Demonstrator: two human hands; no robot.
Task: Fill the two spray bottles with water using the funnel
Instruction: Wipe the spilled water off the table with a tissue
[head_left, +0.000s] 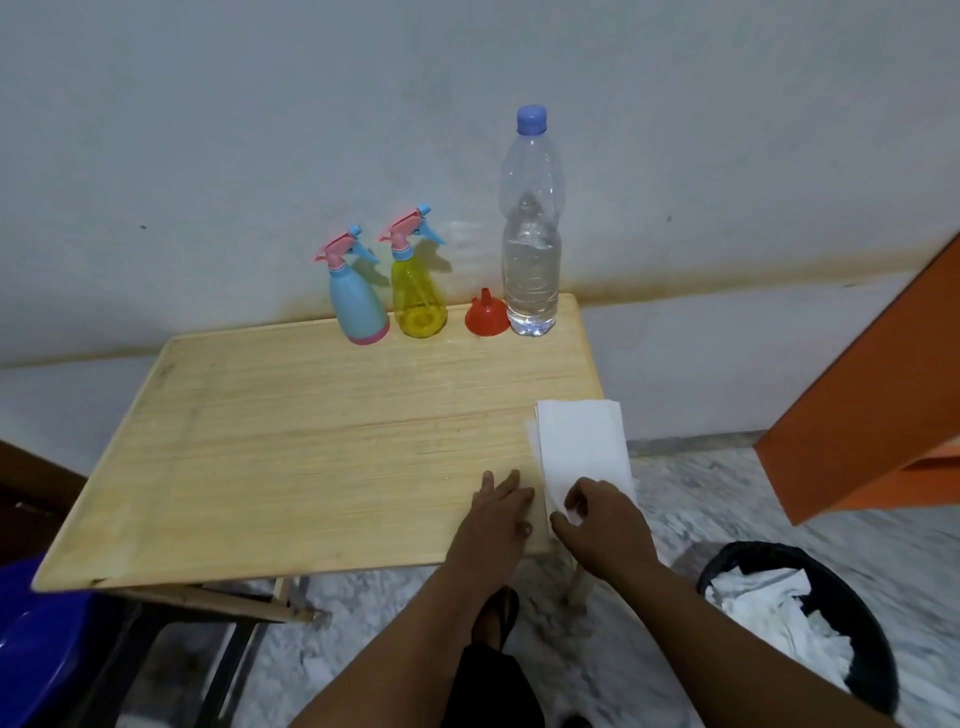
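The right hand (597, 517) pinches the near end of a white paper towel (579, 447) with curled fingers, at the right edge of the wooden table (291, 441). Just beside it, the left hand (501, 512) lies flat on the tabletop, fingers straight and close together. Along the far edge stand 2 capped spray bottles, the blue spray bottle (356, 301) and the yellow spray bottle (418, 291), then the red funnel (486, 314), mouth down, and the part-filled water bottle (531, 228). A black bin (862, 649) stands on the floor.
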